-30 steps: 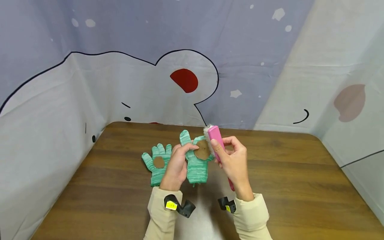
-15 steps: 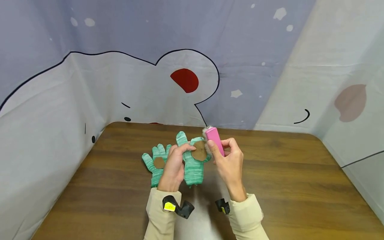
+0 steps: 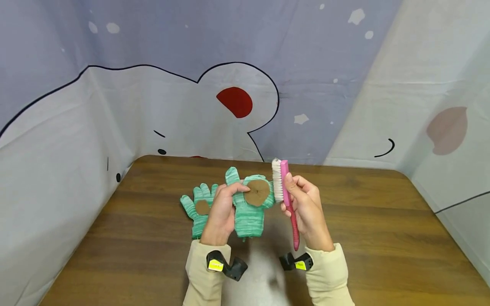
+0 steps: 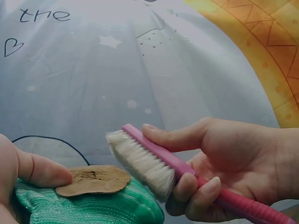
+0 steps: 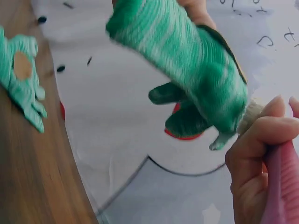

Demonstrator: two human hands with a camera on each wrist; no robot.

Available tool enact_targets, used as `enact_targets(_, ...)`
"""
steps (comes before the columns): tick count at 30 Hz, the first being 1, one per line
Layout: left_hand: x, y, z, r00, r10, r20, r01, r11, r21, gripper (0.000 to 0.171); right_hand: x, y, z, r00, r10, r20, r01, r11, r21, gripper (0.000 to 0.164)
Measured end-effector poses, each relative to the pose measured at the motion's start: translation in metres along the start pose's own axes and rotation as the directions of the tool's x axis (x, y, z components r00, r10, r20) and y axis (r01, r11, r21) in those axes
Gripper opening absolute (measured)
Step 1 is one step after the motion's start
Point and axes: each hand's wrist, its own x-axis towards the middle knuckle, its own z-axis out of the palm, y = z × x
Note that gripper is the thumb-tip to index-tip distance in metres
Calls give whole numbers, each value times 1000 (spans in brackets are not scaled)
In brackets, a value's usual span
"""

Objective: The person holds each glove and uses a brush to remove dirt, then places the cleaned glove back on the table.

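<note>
My left hand [image 3: 221, 210] holds a green knit glove [image 3: 249, 221] up off the table, thumb pressed on the edge of the round brown patch [image 3: 257, 193] on it. In my right hand [image 3: 306, 208] is a pink brush [image 3: 285, 182] with pale bristles, gripped by thumb and fingers where head meets handle. Its bristles [image 4: 145, 165] face the glove and sit right at its right side in the left wrist view. From the right wrist view, the bristles lie close by the glove's far end, partly behind my fingers. The fingers of my left hand are mostly hidden behind the glove.
A second green glove [image 3: 200, 225] with a smaller brown patch lies flat on the wooden table [image 3: 367, 229], left of my left hand and partly covered by it. A printed fabric backdrop [image 3: 172, 106] rises behind and at both sides of the table.
The brush has swung from tilted over the patch's right edge to nearly upright, just right of the glove, its bristles now showing side-on. The held glove has shifted slightly left.
</note>
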Motion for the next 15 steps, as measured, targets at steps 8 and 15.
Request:
enact_targets(8,4,-2,-1,1000,10,-3,-10,998,-61,13,5,0,-21,992,-61,-110,59,998,-18,22)
enact_targets(15,4,-8,2,995,41,-91,-40,999,5,6,0,-1,-13,985,-123,-124,107,986,-127,22)
